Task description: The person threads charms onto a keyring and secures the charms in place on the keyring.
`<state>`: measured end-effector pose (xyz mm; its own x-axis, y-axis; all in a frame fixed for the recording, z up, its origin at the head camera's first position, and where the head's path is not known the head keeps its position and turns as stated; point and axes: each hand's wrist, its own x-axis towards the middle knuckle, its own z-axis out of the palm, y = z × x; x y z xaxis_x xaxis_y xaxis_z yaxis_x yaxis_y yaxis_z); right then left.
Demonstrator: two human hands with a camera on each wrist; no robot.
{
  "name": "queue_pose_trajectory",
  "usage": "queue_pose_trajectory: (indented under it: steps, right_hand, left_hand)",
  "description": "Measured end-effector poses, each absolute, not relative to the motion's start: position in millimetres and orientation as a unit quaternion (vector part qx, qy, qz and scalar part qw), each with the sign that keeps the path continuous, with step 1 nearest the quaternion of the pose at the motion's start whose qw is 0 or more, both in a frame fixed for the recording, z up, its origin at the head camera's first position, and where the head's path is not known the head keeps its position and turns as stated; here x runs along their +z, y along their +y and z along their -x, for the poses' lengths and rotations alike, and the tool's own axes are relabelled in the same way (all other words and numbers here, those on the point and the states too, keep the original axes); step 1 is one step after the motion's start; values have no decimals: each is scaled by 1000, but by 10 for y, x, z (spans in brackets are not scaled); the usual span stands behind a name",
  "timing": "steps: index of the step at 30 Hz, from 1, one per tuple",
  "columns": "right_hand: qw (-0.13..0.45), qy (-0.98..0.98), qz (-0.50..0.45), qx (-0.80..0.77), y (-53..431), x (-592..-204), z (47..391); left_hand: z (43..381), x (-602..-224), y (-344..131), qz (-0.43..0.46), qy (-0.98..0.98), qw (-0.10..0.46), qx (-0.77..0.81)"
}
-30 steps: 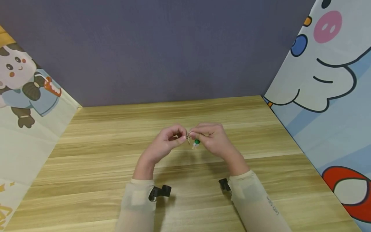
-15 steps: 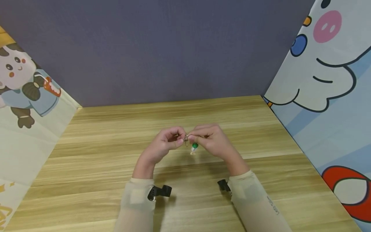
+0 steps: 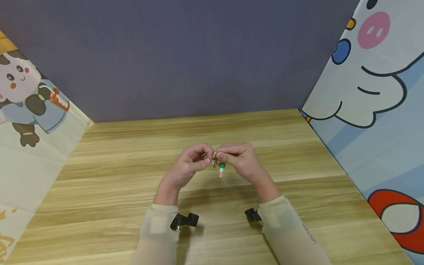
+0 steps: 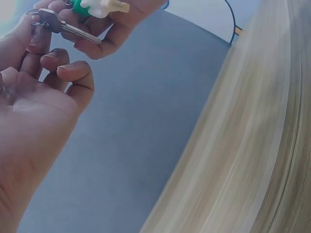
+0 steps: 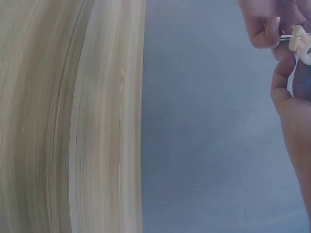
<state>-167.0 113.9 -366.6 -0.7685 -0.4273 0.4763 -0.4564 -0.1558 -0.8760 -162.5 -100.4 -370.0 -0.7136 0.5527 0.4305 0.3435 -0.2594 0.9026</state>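
Both hands meet over the middle of the table in the head view. My left hand [image 3: 190, 163] pinches a small metal key ring between thumb and forefinger. A key [image 4: 75, 31] on that ring points away from the fingertips in the left wrist view. My right hand [image 3: 241, 160] pinches the keychain at the same spot, thumb against forefinger. From it dangles a small charm [image 3: 222, 168] with a green top and a white and cream body. The right fingertips partly hide the ring, so the exact join cannot be seen.
Under the hands is a wood-grain table [image 3: 132, 154]. A dark grey-blue panel [image 3: 198, 59] stands along its back edge. Cartoon-printed panels rise at the left [image 3: 36, 110] and right [image 3: 374, 92]. Each sleeved wrist carries a black strap with a small camera [image 3: 190, 219].
The charm has swung lower and now hangs nearly straight below the right fingers. The key has turned a little, and both hands have shifted only slightly, still pinching.
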Motion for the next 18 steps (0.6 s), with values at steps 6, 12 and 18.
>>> queue_pose_trajectory:
  steps: [6,12,18]
  right_hand:
    - [26,-668,-327,668,1160,-3651,1672]
    - [43,-707,-329,624,1188,-3607,1661]
    - [74,-751,-346,558,1208,-3563,1658]
  left_hand:
    - [1611,-3679,-1013,-343,637,74,686]
    - [1603,-3672,-1030,-333,656,85,672]
    - [1592,-3657,-1058,-321,665,110,666]
